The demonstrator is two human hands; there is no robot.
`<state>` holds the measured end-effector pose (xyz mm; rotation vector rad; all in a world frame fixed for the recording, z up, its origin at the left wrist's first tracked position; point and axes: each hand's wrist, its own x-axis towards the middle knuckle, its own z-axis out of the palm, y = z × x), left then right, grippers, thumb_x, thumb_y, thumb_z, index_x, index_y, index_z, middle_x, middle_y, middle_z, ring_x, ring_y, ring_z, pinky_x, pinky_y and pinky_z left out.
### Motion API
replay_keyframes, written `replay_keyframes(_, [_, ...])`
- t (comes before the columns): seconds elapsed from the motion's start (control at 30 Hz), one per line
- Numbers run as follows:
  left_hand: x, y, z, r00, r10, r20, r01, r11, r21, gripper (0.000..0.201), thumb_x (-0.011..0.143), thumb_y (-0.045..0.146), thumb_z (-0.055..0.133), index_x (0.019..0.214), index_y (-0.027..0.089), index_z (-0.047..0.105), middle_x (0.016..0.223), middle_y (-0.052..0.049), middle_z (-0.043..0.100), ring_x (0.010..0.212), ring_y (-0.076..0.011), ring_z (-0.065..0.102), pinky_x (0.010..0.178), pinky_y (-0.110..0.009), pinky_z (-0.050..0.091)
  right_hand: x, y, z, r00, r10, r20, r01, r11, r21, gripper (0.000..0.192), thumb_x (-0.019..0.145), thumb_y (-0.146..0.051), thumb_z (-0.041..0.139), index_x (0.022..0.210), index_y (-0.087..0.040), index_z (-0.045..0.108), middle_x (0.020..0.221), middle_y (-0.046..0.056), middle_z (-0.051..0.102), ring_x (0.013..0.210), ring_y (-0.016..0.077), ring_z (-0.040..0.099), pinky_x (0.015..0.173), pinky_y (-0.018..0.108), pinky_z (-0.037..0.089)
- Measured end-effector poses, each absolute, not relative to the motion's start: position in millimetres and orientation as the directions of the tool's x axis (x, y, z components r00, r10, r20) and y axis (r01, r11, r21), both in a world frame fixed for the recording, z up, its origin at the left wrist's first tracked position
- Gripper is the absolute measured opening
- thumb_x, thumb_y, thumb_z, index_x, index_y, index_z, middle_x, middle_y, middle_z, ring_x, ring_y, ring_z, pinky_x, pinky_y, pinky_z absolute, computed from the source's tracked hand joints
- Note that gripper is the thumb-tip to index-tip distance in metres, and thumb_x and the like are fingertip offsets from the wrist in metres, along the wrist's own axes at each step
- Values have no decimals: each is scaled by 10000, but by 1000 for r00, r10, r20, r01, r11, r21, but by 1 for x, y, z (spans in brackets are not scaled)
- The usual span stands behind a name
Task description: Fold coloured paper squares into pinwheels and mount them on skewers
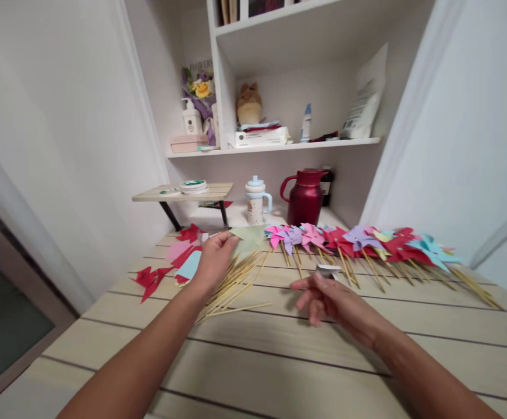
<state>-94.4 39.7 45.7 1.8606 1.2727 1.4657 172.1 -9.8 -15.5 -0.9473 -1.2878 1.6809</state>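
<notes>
Two hands reach over the desk [253, 361]. At centre, the right hand [332, 302] hovers, fingers loosely spread, by one small white clip [328, 270]. The left hand [213, 259] pinches one green paper [250, 238] above a pile of sticks [231, 291]. Beyond, a row of pinwheels [367, 241], too overlapped to count.

Two bare forearms entered from bottom of frame, no sleeves visible up to the frame edge. Left hand [215, 260]: no rings, watch or glove seen. Right hand [334, 299]: same, wrist bare, no band. Nails looked short and unpainted, though blur made that uncertain. No markings visible.
</notes>
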Motion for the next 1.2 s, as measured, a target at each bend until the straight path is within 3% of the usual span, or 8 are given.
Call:
replay_keyframes(0.1, [-58, 30, 31, 93, 844, 528, 311, -528, 790, 247, 890, 311, 550, 969, 217, 764, 1009, -63, 755, 945, -249, 661, 884, -394, 493, 172, -10, -11, -482, 865, -144, -285, -309, -907, 664, 950, -660, 315, 1111, -129, 680, 856, 135, 766, 577, 165, 692, 536, 268, 510])
replay_keyframes(0.2, [-36, 23, 13, 377, 624, 685, 368, -779, 507, 304, 900, 191, 515, 1013, 316, 769, 1131, -31, 741, 1156, -263, 576, 1074, -472, 337, 179, -6, -8, -429, 890, -151, -376, -328, -866, 682, 922, -707, 316, 1111, -146, 655, 893, 147, 772, 603, 187, 716, 530, 283, 538])
replay_keyframes(0.33, [-25, 23, -9, 612, 438, 659, 402, -889, 217, 308, 914, 222, 555, 1076, 412, 735, 1276, -6, 682, 1247, -280, 527, 1148, -530, 156, 189, -4, -6, -269, 953, -140, -382, -239, -893, 499, 851, -627, 585, 1080, -190, 660, 836, 68, 752, 628, 184, 707, 502, 276, 556])
replay_keyframes(0.47, [-24, 24, -17, 594, 420, 686, 450, -881, 150, 332, 925, 237, 546, 1155, 426, 694, 1399, -17, 589, 1320, -296, 460, 1152, -533, 137, 191, -1, -11, -180, 978, -101, -334, -158, -929, 393, 702, -280, 830, 1062, -196, 695, 873, 39, 753, 681, 165, 692, 511, 228, 541])
replay_keyframes(0.63, [-24, 24, -22, 266, 598, 756, 522, -749, 408, 446, 923, 350, 555, 1367, 318, 532, 1412, -108, 515, 1315, -306, 447, 1123, -501, 282, 186, 3, -16, -39, 996, -74, -330, -83, -940, 298, 721, -298, 804, 982, -179, 722, 876, 46, 767, 702, 160, 684, 606, 248, 540])
replay_keyframes(0.73, [-22, 23, -29, 109, 763, 637, 299, -636, 711, 563, 933, 407, 527, 1457, 282, 365, 1427, -141, 451, 1246, -284, 509, 1051, -460, 398, 185, 4, -15, 17, 998, -66, -341, -56, -938, 321, 713, -306, 811, 1003, -203, 716, 920, 40, 776, 741, 168, 696, 649, 263, 544])
replay_keyframes(0.83, [-18, 21, -34, 72, 883, 464, 63, -468, 881, 594, 939, 431, 515, 1468, 254, 312, 1432, -151, 435, 1194, -260, 553, 1029, -427, 427, 184, 3, -15, 45, 998, -52, -346, -34, -938, 348, 708, -314, 820, 1023, -212, 711, 946, 38, 778, 760, 171, 699, 682, 275, 546])
replay_keyframes(1.2, [-7, 9, -27, 293, 944, 150, -441, -5, 898, 539, 922, 565, 503, 1293, 190, 612, 1378, -137, 593, 1264, -283, 550, 1078, -427, 405, 178, 0, -15, 124, 990, 64, -282, 97, -954, 458, 686, -406, 832, 1071, -228, 661, 947, 34, 769, 814, 197, 680, 705, 280, 496])
